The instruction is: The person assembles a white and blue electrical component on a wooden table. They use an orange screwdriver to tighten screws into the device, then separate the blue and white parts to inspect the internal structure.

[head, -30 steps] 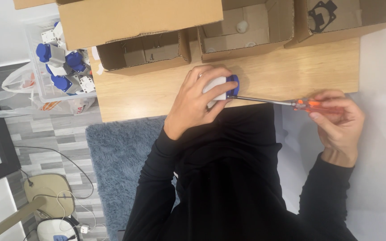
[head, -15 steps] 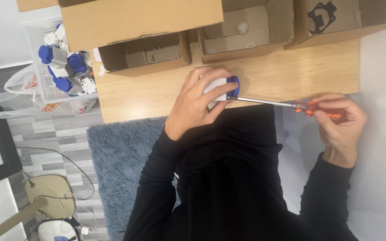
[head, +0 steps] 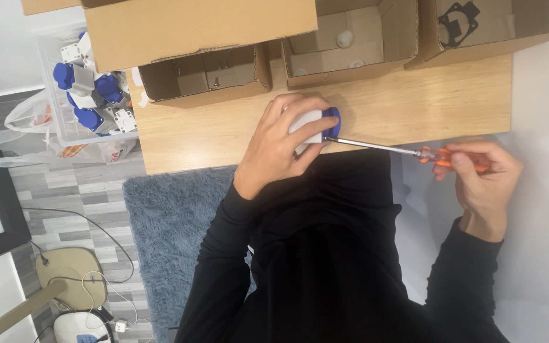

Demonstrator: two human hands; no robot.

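A light wooden tabletop [head: 223,136] fills the upper middle of the view, with a grey-blue shaggy rug [head: 166,235] on the grey plank floor below its near edge. Along the far side of the table stand open brown cardboard boxes: a large one with its flap folded out [head: 198,28], a low small one [head: 204,79] in front of it, a middle one [head: 351,41] holding pale round parts, and one at the right [head: 497,22] holding a black cut-out piece. To the left of the table a clear plastic bin [head: 90,95] is filled with blue and white plastic socket housings. The person wears a black long-sleeved top [head: 332,254] that covers the lower middle of the picture. The left hand [head: 284,143] lies at the near edge of the table, fingers wrapped around a small white and blue plastic housing [head: 316,124] and pressing it against the wood. The right hand [head: 481,174] is well apart to the right, off the table, its fingers closed on the orange handle of a long thin screwdriver [head: 414,151]. The screwdriver's metal shaft runs leftward across the gap between the hands, and its tip meets the blue end of the housing just beside the left fingertips.
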